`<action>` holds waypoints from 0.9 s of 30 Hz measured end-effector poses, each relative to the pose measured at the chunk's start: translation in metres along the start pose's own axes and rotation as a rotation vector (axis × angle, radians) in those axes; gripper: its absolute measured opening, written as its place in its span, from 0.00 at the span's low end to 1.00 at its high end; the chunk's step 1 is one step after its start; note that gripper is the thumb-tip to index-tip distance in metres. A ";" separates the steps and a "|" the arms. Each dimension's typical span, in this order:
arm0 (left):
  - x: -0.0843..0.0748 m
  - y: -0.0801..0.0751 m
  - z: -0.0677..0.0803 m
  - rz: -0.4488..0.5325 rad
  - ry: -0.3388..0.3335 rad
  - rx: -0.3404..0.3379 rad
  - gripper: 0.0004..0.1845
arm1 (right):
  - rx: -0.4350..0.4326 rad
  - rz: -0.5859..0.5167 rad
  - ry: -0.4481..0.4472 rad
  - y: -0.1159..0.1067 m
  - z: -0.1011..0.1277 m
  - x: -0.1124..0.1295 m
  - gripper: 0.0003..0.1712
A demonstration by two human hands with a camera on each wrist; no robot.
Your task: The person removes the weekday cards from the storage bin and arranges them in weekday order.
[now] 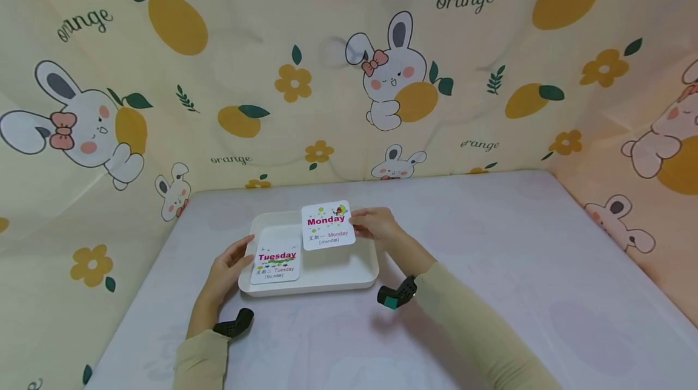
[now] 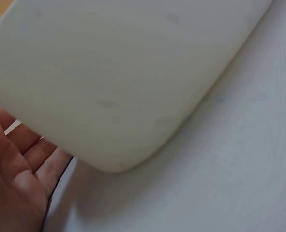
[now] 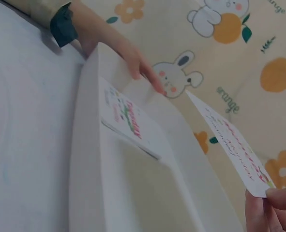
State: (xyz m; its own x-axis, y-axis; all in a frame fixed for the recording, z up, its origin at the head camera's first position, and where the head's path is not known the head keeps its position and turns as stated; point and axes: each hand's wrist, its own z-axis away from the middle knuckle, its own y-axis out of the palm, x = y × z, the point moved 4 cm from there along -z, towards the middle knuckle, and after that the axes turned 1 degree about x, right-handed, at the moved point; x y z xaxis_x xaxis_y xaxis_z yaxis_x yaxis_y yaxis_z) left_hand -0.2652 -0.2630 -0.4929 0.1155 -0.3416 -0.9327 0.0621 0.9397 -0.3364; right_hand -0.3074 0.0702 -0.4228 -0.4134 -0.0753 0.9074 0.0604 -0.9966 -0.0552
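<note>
A white card printed "Monday" (image 1: 328,226) is pinched at its right edge between the thumb and fingers of my right hand (image 1: 377,224). The card is raised over the tray, tilted, its printed face toward the head camera; the right wrist view shows it (image 3: 232,147) almost edge-on. Below it, a "Tuesday" card (image 1: 276,260) lies face up in the left part of the white rectangular tray (image 1: 349,278). My left hand (image 1: 222,272) holds the tray's left side, thumb and fingers at the rim. In the left wrist view, the tray's outer wall (image 2: 109,87) hides some fingertips.
The tray stands on a pale cloth-covered table (image 1: 491,269). Behind and at both sides rises a cream backdrop (image 1: 327,14) with rabbits and oranges. A dark wrist device (image 1: 234,323) sits on the left wrist, another (image 1: 397,293) on the right.
</note>
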 end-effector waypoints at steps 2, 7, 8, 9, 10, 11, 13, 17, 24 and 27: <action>0.001 0.000 0.000 0.010 -0.002 0.004 0.28 | 0.005 -0.006 -0.002 -0.004 0.000 0.002 0.15; 0.002 -0.001 0.000 -0.004 -0.013 -0.005 0.28 | 0.004 0.011 0.003 -0.014 -0.003 0.005 0.16; 0.002 -0.001 0.000 -0.007 -0.012 -0.007 0.28 | 0.001 0.018 0.004 -0.017 -0.004 0.006 0.17; 0.002 -0.001 0.000 -0.009 -0.011 -0.009 0.28 | -0.004 0.024 0.005 -0.020 -0.005 0.006 0.17; 0.002 0.000 0.000 -0.012 -0.009 -0.010 0.28 | -0.008 0.027 0.006 -0.022 -0.006 0.006 0.17; 0.001 0.000 0.000 -0.012 -0.006 -0.009 0.28 | -0.013 0.030 0.006 -0.025 -0.006 0.006 0.17; 0.001 0.001 0.000 -0.012 0.002 -0.008 0.28 | -0.020 0.031 0.006 -0.031 -0.008 0.006 0.18; 0.001 0.002 0.000 -0.014 -0.007 -0.007 0.28 | -0.037 0.032 0.010 -0.040 -0.011 0.006 0.18; 0.000 0.001 0.001 -0.019 -0.010 -0.017 0.28 | -0.048 -0.002 0.030 -0.052 -0.016 0.008 0.20; 0.000 0.000 0.001 -0.023 0.001 -0.016 0.28 | -0.055 -0.034 0.054 -0.058 -0.019 0.005 0.21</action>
State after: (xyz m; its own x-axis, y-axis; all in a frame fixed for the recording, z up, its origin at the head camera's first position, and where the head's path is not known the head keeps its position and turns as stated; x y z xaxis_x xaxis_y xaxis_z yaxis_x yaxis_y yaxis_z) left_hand -0.2644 -0.2626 -0.4925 0.1134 -0.3627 -0.9250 0.0485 0.9319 -0.3595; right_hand -0.3305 0.1272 -0.4226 -0.4625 -0.0414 0.8857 -0.0038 -0.9988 -0.0487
